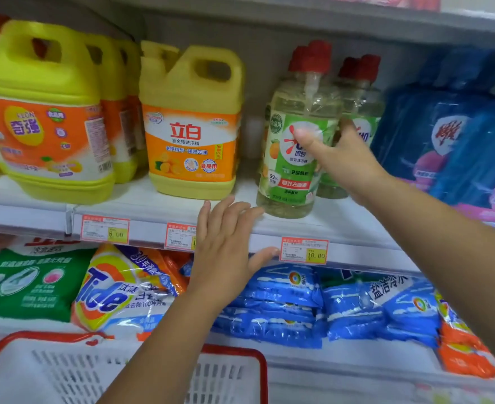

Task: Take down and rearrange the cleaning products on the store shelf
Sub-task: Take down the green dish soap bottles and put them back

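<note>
In the head view, the right hand grips the clear bottle, the one with the red cap and the green label. The thumb lies across the front of the label and the other fingers go behind, into the gap before a second bottle of the same kind. I think this grip is chosen because the bottle is tall and smooth, so a hold at the middle keeps it from tipping. The bottle stands on the upper shelf, near its front edge and slightly tilted.

The left hand is open with the fingers spread and holds nothing. It is just below and to the left of the bottle, in front of the shelf edge; I cannot tell if it touches the edge. It is probably waiting there to support the bottom of the bottle.

To the left a yellow jug stands, and further left are bigger yellow jugs. To the right are blue packs. A price tag hangs on the front rail. On the lower shelf lie a Tide bag and blue bags. Nearest is a white basket with a red rim.
</note>
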The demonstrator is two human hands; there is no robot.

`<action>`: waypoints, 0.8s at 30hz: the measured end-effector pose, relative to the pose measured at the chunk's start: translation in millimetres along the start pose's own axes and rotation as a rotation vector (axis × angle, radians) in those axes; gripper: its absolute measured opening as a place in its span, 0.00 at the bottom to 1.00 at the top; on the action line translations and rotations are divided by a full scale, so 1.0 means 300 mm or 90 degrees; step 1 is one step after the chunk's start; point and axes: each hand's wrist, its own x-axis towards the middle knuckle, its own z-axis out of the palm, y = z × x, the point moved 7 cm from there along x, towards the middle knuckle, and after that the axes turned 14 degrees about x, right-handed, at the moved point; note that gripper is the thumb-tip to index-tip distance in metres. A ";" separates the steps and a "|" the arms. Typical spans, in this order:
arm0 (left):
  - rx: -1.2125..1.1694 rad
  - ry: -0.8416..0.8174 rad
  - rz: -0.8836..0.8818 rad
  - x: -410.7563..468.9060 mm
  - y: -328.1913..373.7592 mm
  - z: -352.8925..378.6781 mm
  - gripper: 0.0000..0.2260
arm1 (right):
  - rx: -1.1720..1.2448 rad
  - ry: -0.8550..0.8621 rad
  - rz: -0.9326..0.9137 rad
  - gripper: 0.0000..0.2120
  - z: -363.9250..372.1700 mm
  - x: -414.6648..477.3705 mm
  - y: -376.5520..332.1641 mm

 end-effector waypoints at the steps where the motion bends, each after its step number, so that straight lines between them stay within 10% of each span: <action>1: -0.004 -0.002 -0.001 -0.008 0.004 -0.007 0.31 | -0.026 0.008 -0.010 0.35 -0.010 -0.033 0.014; 6: -0.068 0.051 0.042 -0.139 0.077 -0.061 0.29 | -0.097 0.076 -0.215 0.26 -0.159 -0.375 0.030; 12: -0.172 -0.241 0.224 -0.511 0.273 0.134 0.28 | -0.115 -0.064 0.078 0.18 -0.343 -0.771 0.491; 20: -0.060 -0.397 0.322 -0.727 0.326 0.265 0.25 | -0.167 -0.560 0.568 0.52 -0.396 -1.360 0.874; 24: -0.022 -0.412 0.346 -0.718 0.331 0.274 0.26 | -0.149 -0.394 0.495 0.58 -0.312 -1.441 0.877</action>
